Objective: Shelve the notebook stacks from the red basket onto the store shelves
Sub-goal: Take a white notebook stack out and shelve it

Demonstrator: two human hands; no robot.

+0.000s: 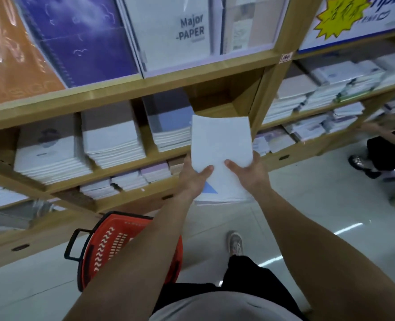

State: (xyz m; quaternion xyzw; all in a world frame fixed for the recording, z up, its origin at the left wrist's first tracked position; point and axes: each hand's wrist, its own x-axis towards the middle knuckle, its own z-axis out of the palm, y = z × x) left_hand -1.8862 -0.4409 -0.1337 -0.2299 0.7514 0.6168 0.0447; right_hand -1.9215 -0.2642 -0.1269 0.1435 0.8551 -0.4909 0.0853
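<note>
Left grip and right grip clasp the near end of a white notebook stack, thumbs on top. Red basket stands on the floor below.

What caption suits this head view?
Left hand and right hand hold a white notebook stack before a shelf gap; red basket below.

One bay on the middle shelf stands open, between the blue-covered pile and the wooden upright. The notebook stack is held before its mouth. Bays leftward are packed. The red basket crowds the floor below.
</note>
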